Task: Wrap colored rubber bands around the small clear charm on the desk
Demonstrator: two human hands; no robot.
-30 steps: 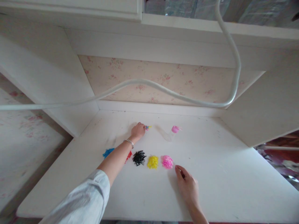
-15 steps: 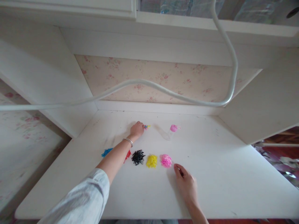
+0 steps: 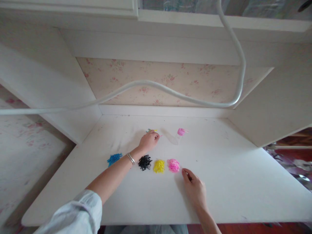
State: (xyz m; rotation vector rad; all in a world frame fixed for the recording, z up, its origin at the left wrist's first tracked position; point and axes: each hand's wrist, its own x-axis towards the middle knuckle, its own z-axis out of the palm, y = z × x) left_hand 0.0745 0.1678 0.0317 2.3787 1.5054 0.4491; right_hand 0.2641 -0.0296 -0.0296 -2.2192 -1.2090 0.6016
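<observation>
Small piles of tiny elastic bands lie in a row on the white desk (image 3: 231, 182): blue (image 3: 114, 158), black (image 3: 145, 162), yellow (image 3: 159, 165) and pink (image 3: 173, 165). My left hand (image 3: 149, 141) reaches over the row with its fingers pinched on something pink that I cannot make out. A few mixed bands (image 3: 149, 130) lie just behind it. My right hand (image 3: 193, 190) rests on the desk to the right of the pink pile, fingers curled, index tip near the pile. A clear bottle with a pink cap (image 3: 177, 135) lies on its side at the back.
A white cable (image 3: 170, 92) hangs across the view in front of the floral back wall. White side panels close the desk in on the left and right, and a shelf runs overhead. The desk's front edge is near my arms.
My left hand has pulled back towards me and to the right from the mixed bands at the back. It now covers the red pile. My right hand has stayed put.
</observation>
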